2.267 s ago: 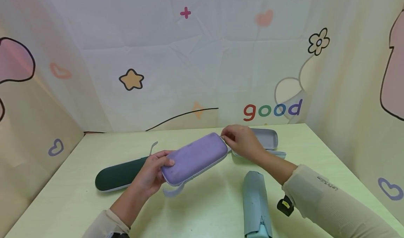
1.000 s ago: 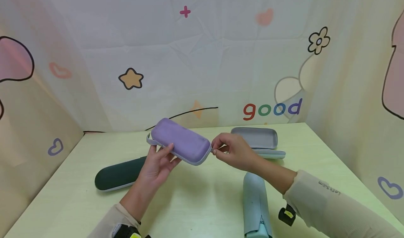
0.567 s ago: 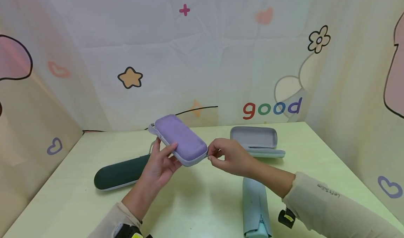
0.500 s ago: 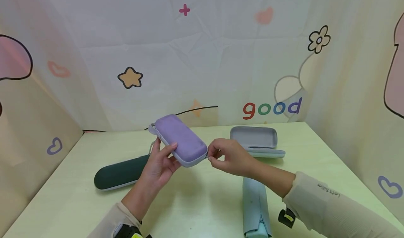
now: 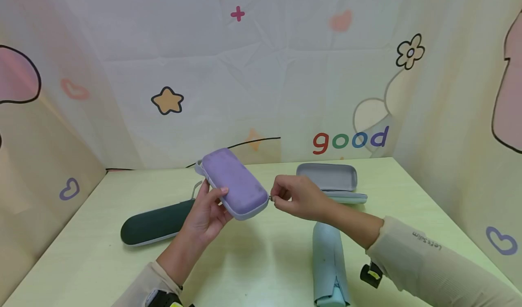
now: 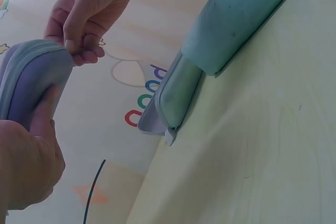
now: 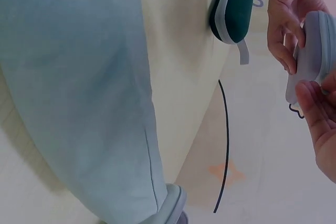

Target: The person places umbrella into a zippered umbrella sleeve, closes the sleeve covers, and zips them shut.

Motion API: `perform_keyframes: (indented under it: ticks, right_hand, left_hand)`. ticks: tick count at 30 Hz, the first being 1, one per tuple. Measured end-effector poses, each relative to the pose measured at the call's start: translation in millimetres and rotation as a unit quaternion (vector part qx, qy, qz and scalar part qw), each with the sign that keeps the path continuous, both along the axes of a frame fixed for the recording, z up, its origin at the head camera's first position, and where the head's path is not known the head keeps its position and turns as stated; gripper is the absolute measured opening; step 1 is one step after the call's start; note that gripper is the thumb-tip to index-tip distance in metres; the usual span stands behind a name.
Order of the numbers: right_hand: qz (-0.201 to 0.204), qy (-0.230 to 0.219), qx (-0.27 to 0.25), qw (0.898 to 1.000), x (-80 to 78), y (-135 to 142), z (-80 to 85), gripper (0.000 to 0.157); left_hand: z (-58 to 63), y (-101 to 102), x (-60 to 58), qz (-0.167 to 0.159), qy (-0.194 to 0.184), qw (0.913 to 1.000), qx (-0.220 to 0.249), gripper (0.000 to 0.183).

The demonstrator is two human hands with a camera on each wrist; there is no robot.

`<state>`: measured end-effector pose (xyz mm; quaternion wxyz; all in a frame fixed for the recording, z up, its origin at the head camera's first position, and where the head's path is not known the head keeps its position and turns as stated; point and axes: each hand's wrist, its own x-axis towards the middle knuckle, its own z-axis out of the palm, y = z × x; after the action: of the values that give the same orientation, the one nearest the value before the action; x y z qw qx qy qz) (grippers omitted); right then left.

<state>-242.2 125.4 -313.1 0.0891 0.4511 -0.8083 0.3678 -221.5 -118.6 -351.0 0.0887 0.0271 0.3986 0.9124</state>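
A purple zippered pencil case [image 5: 234, 184] with a pale lilac edge is held above the table, tilted so its far-left end is higher. My left hand [image 5: 208, 214] grips its lower left side, thumb on the top face. At the near right corner, my right hand [image 5: 299, 197] pinches the small zipper pull [image 5: 270, 199] between thumb and finger. A lilac strap loop [image 5: 199, 167] sticks out at the far-left end. The left wrist view shows the zipper edge of the case [image 6: 39, 85] looking closed along the part in sight.
A dark green case [image 5: 159, 223] lies left, partly behind my left forearm. At the back right sits an opened grey-lined case [image 5: 326, 176]. A light blue flap pouch [image 5: 328, 261] lies at the near right of the pale table [image 5: 261, 271]. A printed curtain stands behind.
The purple case has turned, its strap end swinging from near left to far left. My right hand has moved slightly left and down along with its corner. Little differs over the last half second.
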Motion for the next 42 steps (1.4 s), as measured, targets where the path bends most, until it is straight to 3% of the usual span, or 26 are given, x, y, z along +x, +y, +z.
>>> perform_keyframes:
  ticks: [7,23,42]
  right_hand:
    - [-0.027,0.016,0.008,0.999,-3.0,-0.6,0.9,0.01]
    - [-0.079,0.044,-0.002,0.996,-6.9,-4.6,6.7,0.008]
    - [-0.138,0.067,-0.004,0.988,-18.0,1.1,3.5,0.005]
  left_hand:
    - [-0.6,-1.4,-0.3,-0.011,0.002,0.9999,-0.01,0.075]
    - [0.3,2.2,6.3,-0.102,0.02,0.9941,-0.031,0.079]
    - [-3.0,1.8,11.0,-0.151,0.031,0.9852,-0.073,0.07]
